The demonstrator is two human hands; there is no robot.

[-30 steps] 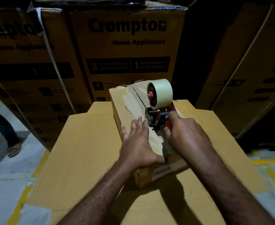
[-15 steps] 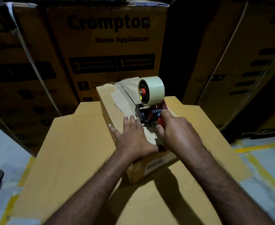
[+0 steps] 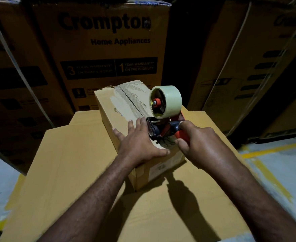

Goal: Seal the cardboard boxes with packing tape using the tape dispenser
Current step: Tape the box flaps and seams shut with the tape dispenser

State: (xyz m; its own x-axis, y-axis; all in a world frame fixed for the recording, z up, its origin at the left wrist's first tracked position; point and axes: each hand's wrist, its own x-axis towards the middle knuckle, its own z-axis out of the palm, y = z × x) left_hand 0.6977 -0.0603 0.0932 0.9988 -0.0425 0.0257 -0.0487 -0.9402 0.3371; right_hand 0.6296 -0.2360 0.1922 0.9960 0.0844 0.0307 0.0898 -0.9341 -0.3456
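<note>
small tan cardboard box point(image 3: 126, 109): matt paper skin; top layer torn, ribbed corrugation bare, rough.
pale clear packing-tape roll point(image 3: 171, 100): plastic film, smooth, slight gloss.
red-and-black plastic tape dispenser point(image 3: 161, 131): hard plastic, smooth, semi-gloss.
big flat tan cardboard carton underneath point(image 3: 74, 163): matt, smooth w/ creases.
tall brown printed cartons behind point(image 3: 108, 49): matt cardboard, black ink.
grey floor point(image 3: 292, 168): dull, concrete-looking; yellow paint line.

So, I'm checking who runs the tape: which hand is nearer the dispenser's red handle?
Right. The right hand grips the red handle; the left hand lies flat on the small box, left of it.
</note>
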